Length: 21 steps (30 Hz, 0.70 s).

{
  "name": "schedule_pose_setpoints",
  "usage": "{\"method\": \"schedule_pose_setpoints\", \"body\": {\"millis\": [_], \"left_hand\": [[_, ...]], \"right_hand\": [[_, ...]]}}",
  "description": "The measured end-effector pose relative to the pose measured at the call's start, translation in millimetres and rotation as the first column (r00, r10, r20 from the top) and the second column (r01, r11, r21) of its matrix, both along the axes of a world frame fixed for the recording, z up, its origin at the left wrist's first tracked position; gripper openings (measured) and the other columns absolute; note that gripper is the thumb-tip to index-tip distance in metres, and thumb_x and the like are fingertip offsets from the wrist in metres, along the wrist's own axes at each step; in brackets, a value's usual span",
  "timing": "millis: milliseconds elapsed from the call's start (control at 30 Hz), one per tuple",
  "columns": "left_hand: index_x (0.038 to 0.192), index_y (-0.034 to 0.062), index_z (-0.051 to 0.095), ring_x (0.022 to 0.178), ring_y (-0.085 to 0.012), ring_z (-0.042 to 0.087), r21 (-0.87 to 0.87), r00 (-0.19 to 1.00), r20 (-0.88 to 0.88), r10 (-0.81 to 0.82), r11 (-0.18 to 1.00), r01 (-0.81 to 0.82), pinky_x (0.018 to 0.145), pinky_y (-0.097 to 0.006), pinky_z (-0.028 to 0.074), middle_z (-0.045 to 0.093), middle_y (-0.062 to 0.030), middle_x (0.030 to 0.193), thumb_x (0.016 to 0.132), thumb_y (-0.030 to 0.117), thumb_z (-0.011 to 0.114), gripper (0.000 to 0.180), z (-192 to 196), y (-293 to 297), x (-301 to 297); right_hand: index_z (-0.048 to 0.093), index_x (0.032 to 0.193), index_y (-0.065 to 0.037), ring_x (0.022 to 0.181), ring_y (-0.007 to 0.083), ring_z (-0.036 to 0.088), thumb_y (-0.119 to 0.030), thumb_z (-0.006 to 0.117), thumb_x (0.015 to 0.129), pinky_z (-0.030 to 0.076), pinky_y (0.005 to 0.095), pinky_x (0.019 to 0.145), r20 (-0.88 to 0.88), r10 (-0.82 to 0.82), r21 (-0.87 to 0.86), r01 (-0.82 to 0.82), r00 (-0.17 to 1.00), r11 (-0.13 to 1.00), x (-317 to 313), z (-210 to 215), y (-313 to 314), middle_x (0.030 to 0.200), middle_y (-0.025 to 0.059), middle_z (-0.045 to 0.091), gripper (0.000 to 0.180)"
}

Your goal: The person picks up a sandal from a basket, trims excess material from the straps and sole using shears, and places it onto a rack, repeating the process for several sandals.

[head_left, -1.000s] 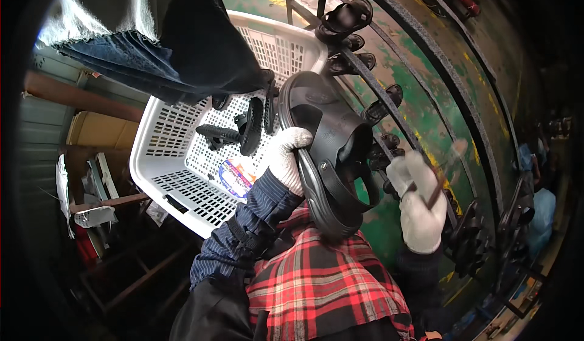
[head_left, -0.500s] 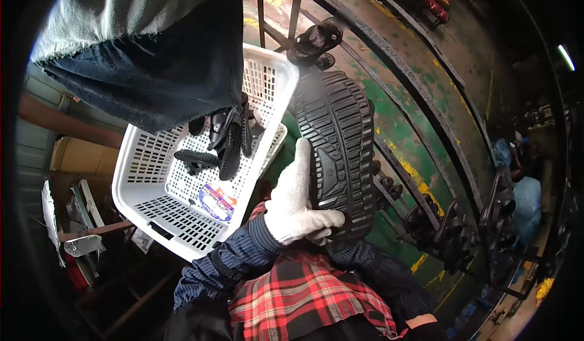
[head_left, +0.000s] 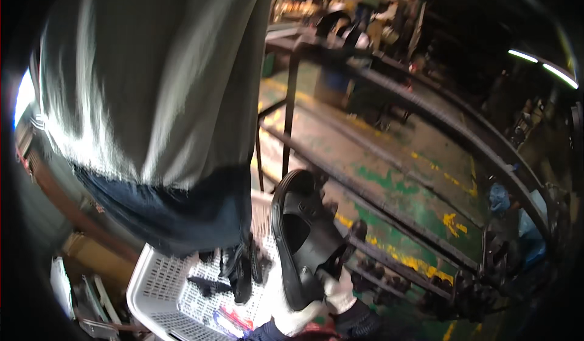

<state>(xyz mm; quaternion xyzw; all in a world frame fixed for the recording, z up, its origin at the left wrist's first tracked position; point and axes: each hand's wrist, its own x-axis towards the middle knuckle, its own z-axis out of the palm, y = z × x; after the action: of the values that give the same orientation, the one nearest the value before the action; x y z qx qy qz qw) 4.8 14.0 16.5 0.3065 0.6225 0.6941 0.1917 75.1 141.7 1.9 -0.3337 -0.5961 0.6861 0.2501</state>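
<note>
Black sandal (head_left: 322, 241) held up toe-away between both gloved hands — left hand (head_left: 291, 318) clamped round the heel end, right hand (head_left: 339, 293) at the strap side, can't tell if it's gripping. Marking on the upper too blurred to read. Past it, white basket (head_left: 159, 286) with more black sandals (head_left: 243, 274) and a red-white-blue label (head_left: 231, 323) — print smeared. Farther off, dark metal rack (head_left: 389, 86).

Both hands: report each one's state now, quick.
Left hand: closed, holding the black sandal.
Right hand: beside that sandal; open or closed cannot be told.
</note>
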Motion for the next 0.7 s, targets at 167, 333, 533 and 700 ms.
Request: {"method": "schedule_pose_setpoints", "body": {"millis": [167,333,533,700], "left_hand": [[0.152,0.0011,0.024,0.131,-0.0290,0.045,0.425,0.954,0.275,-0.119,0.905,-0.009,0.096,-0.034,0.050,0.041,-0.0172,0.146,0.080,0.003,0.070,0.085,-4.2,8.8,-59.1],[0.138,-0.0016,0.045,0.119,-0.0259,0.057,0.506,0.943,0.316,-0.102,0.859,-0.077,0.101,-0.036,0.046,0.057,-0.0128,0.130,0.065,-0.005,0.070,0.077,52.3,58.0,-103.0],[0.137,0.0010,0.047,0.106,-0.0221,0.061,0.649,0.998,0.026,0.064,0.758,-0.066,0.090,-0.032,0.048,0.064,-0.0094,0.114,0.073,-0.004,0.058,0.065,197.0,132.8,-191.7],[0.116,-0.0015,0.062,0.098,-0.0197,0.062,0.566,0.996,0.002,0.088,0.821,-0.074,0.088,-0.033,0.049,0.067,-0.0133,0.104,0.082,0.013,0.063,0.036,304.6,199.7,-329.1]], "right_hand": [[0.060,0.121,0.007,0.086,0.0223,0.063,-0.010,0.065,0.088,0.054,0.0367,0.085,0.065,-0.071,0.649,0.012,0.995,0.761,-8.1,43.8,1.4,0.101,0.0137,0.064,0.037],[0.055,0.132,0.000,0.097,0.0156,0.061,-0.011,0.062,0.095,0.047,0.0333,0.088,-0.543,0.022,-0.231,-0.175,0.839,0.957,35.1,15.5,22.3,0.123,0.0086,0.063,0.040],[0.059,0.128,0.002,0.098,0.0244,0.065,-0.008,0.060,0.094,0.052,0.0389,0.088,-0.322,0.012,0.128,0.031,0.947,0.991,91.5,50.7,20.8,0.121,0.0121,0.064,0.035],[0.056,0.130,0.004,0.100,0.0268,0.065,-0.006,0.062,0.092,0.052,0.0406,0.090,-0.145,-0.111,0.038,0.118,0.983,0.992,126.4,29.4,15.2,0.118,0.0126,0.063,0.040]]}}
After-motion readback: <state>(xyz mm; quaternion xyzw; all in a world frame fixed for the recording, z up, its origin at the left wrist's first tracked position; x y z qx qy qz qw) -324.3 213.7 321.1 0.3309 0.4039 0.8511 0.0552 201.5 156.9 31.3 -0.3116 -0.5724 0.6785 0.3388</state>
